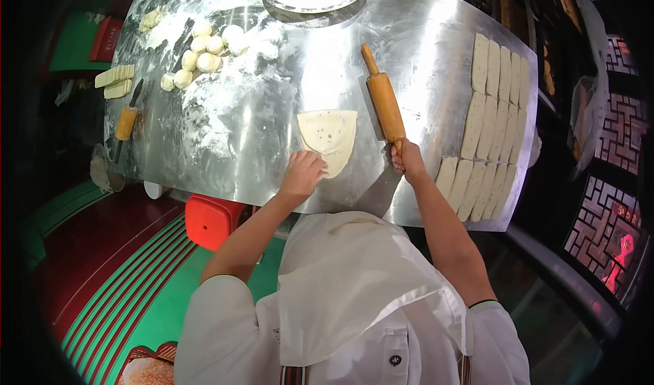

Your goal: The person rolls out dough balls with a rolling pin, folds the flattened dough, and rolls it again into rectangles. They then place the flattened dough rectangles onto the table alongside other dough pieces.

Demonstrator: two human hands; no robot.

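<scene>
A flat, thin sheet of dough [328,134] with dark specks lies on the metal table in front of me, its upper part folded over the lower. My left hand [304,175] is at its near left edge, fingers curled together on the dough; the fingertips are partly hidden. My right hand [407,161] is wrapped around the near handle of a wooden rolling pin [386,107]. The pin lies to the right of the sheet, pointing away from me and apart from the dough.
Rows of long dough strips [481,126] cover the right side of the metal table [272,136]. Floured dough balls [208,46], a second rolling pin [127,120] and stacked pale slices [116,80] are at left. A large plate [306,5] stands at the back, a red stool [211,221] below.
</scene>
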